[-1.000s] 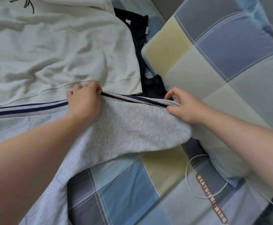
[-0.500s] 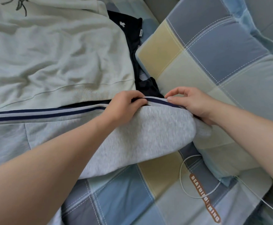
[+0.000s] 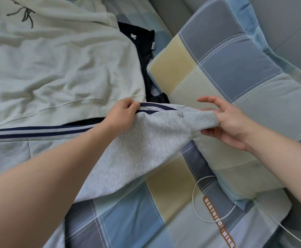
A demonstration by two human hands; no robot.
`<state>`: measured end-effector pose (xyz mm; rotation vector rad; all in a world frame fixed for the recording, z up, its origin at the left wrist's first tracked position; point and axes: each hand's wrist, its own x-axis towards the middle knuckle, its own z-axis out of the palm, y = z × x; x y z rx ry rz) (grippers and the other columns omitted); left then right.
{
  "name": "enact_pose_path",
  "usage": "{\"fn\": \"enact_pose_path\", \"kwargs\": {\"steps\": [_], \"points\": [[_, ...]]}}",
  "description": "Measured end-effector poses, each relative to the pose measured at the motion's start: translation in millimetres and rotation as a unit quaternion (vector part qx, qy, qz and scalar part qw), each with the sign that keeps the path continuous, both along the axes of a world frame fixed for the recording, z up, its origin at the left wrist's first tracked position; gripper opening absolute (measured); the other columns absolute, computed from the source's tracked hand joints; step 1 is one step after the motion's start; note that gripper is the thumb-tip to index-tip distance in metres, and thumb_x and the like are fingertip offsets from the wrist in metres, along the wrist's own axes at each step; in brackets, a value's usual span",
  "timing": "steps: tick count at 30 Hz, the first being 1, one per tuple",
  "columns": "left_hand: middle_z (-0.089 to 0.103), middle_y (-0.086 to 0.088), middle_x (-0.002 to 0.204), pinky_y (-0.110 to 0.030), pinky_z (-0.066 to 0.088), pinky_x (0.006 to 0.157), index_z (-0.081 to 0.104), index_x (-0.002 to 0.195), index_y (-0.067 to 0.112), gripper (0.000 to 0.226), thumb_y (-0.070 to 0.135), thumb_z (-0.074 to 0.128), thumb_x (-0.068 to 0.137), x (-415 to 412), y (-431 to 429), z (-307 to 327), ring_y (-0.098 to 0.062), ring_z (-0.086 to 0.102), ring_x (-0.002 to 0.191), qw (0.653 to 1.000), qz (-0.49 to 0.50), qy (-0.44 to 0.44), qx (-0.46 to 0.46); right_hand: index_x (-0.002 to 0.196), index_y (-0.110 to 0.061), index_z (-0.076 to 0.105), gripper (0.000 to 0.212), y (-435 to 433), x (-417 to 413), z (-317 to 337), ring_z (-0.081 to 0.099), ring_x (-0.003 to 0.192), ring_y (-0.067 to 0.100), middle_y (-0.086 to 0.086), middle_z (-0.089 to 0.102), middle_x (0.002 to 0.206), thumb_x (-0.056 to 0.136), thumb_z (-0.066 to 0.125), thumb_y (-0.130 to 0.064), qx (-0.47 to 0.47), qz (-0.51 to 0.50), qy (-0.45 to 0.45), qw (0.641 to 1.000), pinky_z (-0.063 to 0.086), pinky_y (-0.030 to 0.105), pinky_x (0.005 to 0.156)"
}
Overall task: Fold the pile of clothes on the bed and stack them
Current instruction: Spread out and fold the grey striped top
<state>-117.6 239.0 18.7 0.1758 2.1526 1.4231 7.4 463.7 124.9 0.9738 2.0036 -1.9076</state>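
Note:
A grey garment (image 3: 142,149) with navy and white stripes along its seam lies across the bed, one leg turned inside out. My left hand (image 3: 123,113) pinches the striped seam near the leg's end. The ribbed grey cuff (image 3: 199,119) sticks out to the right, and my right hand (image 3: 230,122) holds it between thumb and fingers, the other fingers spread. A pale green sweatshirt (image 3: 56,65) lies spread at the upper left. Under its right edge shows a black garment (image 3: 142,43).
A checked pillow (image 3: 235,68) in blue, grey and yellow lies at the right, against the cuff. The checked bedsheet (image 3: 137,221) fills the foreground. A thin white cable (image 3: 199,210) loops over it at the lower right.
My left hand slid right along the striped seam toward the leg's end. The ribbed cuff has come out at the right, and my right hand has taken hold of it.

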Motion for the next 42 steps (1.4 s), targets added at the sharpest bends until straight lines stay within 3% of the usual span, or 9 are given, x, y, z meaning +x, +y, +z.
{"fn": "enact_pose_path", "kwargs": {"steps": [5, 12, 17, 21, 25, 28, 31, 35, 42], "points": [[0.073, -0.003, 0.091, -0.033, 0.052, 0.067, 0.069, 0.109, 0.036, 0.015, 0.027, 0.063, 0.099, 10.3, 5.3, 4.4, -0.019, 0.066, 0.075, 0.994, -0.065, 0.021, 0.087, 0.096, -0.012, 0.07, 0.04, 5.8, 8.8, -1.0, 0.065, 0.075, 0.012, 0.004, 0.074, 0.086, 0.092, 0.043, 0.018, -0.023, -0.047, 0.029, 0.998, 0.055, 0.02, 0.063], [0.07, -0.027, 0.099, -0.053, 0.052, 0.084, 0.076, 0.095, 0.034, 0.025, 0.014, 0.061, 0.099, 20.3, 13.9, 9.4, -0.048, 0.065, 0.091, 0.99, -0.038, -0.009, 0.138, 0.097, -0.008, 0.075, 0.027, 11.1, 21.1, -6.3, 0.069, 0.084, 0.015, 0.013, 0.076, 0.099, 0.093, 0.055, 0.01, 0.088, 0.017, 0.007, 0.996, 0.055, 0.025, 0.078], [0.072, -0.021, 0.1, -0.039, 0.049, 0.081, 0.077, 0.091, 0.034, 0.029, 0.014, 0.058, 0.101, 24.3, 14.0, 7.4, -0.026, 0.065, 0.084, 0.989, -0.037, -0.035, 0.138, 0.085, -0.019, 0.076, 0.02, 11.6, 19.0, -14.9, 0.062, 0.084, 0.021, 0.011, 0.075, 0.094, 0.095, 0.064, -0.008, 0.215, 0.02, 0.035, 0.976, 0.048, 0.039, 0.079], [0.077, 0.003, 0.097, -0.039, 0.049, 0.077, 0.078, 0.092, 0.041, 0.038, 0.015, 0.052, 0.104, 25.9, 16.8, 7.2, -0.025, 0.066, 0.087, 0.991, -0.06, -0.017, 0.117, 0.084, -0.018, 0.075, 0.016, 11.8, 13.1, -14.6, 0.056, 0.07, 0.015, 0.005, 0.067, 0.079, 0.093, 0.064, -0.011, 0.187, -0.058, 0.024, 0.98, 0.045, 0.03, 0.066], [0.074, 0.017, 0.094, -0.023, 0.054, 0.083, 0.075, 0.1, 0.041, 0.023, 0.024, 0.06, 0.101, 31.0, 20.5, 13.3, -0.003, 0.069, 0.089, 0.988, -0.091, 0.015, 0.121, 0.092, -0.017, 0.072, 0.008, 17.4, 7.1, -9.0, 0.042, 0.043, 0.006, -0.006, 0.054, 0.058, 0.092, 0.065, -0.014, 0.16, -0.114, -0.034, 0.98, 0.032, 0.017, 0.041], [0.077, 0.009, 0.086, -0.032, 0.056, 0.083, 0.076, 0.105, 0.034, 0.016, 0.029, 0.075, 0.09, 33.8, 19.9, 15.4, -0.02, 0.071, 0.084, 0.986, -0.095, -0.009, 0.136, 0.099, -0.016, 0.073, 0.01, 17.1, 4.9, -3.5, 0.067, 0.067, 0.014, 0.001, 0.072, 0.082, 0.093, 0.065, -0.014, 0.142, -0.088, -0.041, 0.985, 0.052, 0.024, 0.06], [0.077, 0.008, 0.085, -0.031, 0.059, 0.079, 0.074, 0.111, 0.032, 0.024, 0.027, 0.078, 0.087, 35.3, 17.3, 16.0, -0.015, 0.074, 0.083, 0.986, -0.098, -0.023, 0.13, 0.108, -0.011, 0.072, 0.019, 13.5, 3.2, -3.3, 0.067, 0.087, 0.028, 0.014, 0.074, 0.103, 0.099, 0.056, -0.015, 0.114, -0.076, -0.044, 0.99, 0.054, 0.037, 0.08], [0.074, 0.012, 0.071, -0.02, 0.051, 0.062, 0.074, 0.112, 0.03, 0.025, 0.027, 0.079, 0.087, 37.5, 14.9, 14.6, -0.002, 0.067, 0.065, 0.99, -0.092, -0.019, 0.103, 0.123, -0.016, 0.061, 0.027, 7.6, 0.0, -1.5, 0.069, 0.081, 0.024, 0.01, 0.074, 0.097, 0.103, 0.051, -0.031, 0.024, -0.071, -0.009, 0.997, 0.052, 0.039, 0.076], [0.075, 0.019, 0.077, -0.014, 0.05, 0.062, 0.077, 0.101, 0.029, 0.012, 0.03, 0.077, 0.089, 33.5, 15.5, 18.6, 0.004, 0.067, 0.07, 0.992, -0.101, 0.015, 0.081, 0.109, -0.024, 0.071, 0.034, 13.1, 6.1, 0.6, 0.064, 0.089, 0.015, 0.001, 0.071, 0.095, 0.095, 0.057, 0.004, 0.083, -0.008, 0.031, 0.996, 0.052, 0.031, 0.083]]}}
